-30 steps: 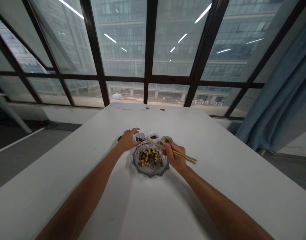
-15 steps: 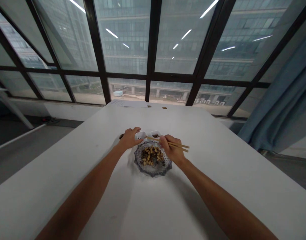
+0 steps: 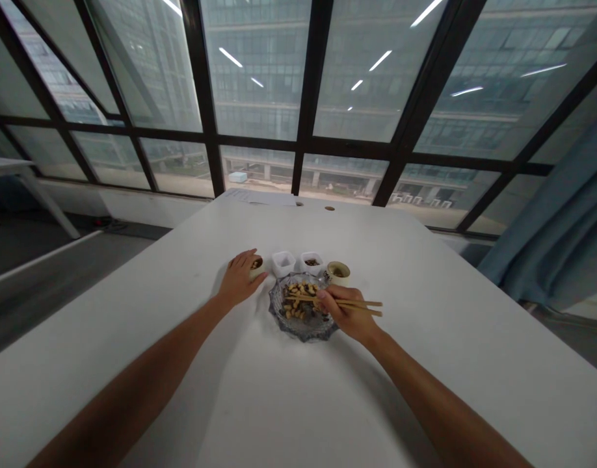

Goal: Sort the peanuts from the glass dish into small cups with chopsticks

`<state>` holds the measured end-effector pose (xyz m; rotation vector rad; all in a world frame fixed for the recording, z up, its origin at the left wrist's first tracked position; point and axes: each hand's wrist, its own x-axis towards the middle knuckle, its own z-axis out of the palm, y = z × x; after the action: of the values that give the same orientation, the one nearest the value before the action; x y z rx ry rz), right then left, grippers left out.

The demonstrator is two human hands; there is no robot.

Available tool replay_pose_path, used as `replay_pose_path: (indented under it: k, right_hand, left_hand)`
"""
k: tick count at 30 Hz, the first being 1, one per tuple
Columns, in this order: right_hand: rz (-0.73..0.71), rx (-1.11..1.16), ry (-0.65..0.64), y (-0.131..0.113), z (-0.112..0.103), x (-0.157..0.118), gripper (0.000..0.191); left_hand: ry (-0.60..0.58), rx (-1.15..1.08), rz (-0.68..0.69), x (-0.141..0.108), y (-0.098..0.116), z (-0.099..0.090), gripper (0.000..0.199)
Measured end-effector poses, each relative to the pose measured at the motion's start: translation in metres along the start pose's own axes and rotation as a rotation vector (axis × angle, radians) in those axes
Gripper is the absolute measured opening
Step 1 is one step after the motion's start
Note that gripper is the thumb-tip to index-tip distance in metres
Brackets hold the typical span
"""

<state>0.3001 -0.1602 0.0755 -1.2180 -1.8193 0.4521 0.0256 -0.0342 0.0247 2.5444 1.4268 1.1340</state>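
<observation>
1. The right hand (image 3: 350, 315) grips a pair of chopsticks (image 3: 337, 303), its fingers closed around them near the middle of their length. The tips reach over the glass dish (image 3: 303, 328) of pale nuts and dark seeds, which sits on the white tabletop (image 3: 298, 403) directly in front of the person.
2. The left hand (image 3: 238, 279) lies on the tabletop with its fingers curled about a small round cup (image 3: 256, 264). The view is too small to tell whether they truly clasp it or only rest against it.
3. Behind the dish stand two small white square cups (image 3: 283, 262), side by side, and a round yellowish cup (image 3: 338, 271) just beyond the right hand.
4. Risk: the pieces are small and smooth, so a piece pinched unevenly between the tips could slip and skitter across the tabletop.
5. Risk: pressing the tips down on the dish's edge could tilt or slide it toward the little cups close behind it, which look light enough to tip over.
6. Risk: the right knuckles are near the yellowish cup, so a wide swing of the wrist could knock it.
7. The chopsticks lie almost level. Their long axis runs left to right across the view, tips pointing left over the dish and blunt ends sticking out right past the hand.
</observation>
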Motion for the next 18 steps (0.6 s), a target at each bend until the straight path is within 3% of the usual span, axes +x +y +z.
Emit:
replay_pose_path:
  k: [7,18]
  right_hand:
    - [0.108,0.103,0.123,0.006,0.006,-0.007,0.049]
    - [-0.109,-0.129,0.026,0.006,0.002,-0.010,0.048]
  left_hand:
    - [0.086,-0.126,-0.104,-0.003,-0.008,0.014,0.047]
    - [0.159,-0.260,-0.180,-0.007,-0.021,0.030,0.058]
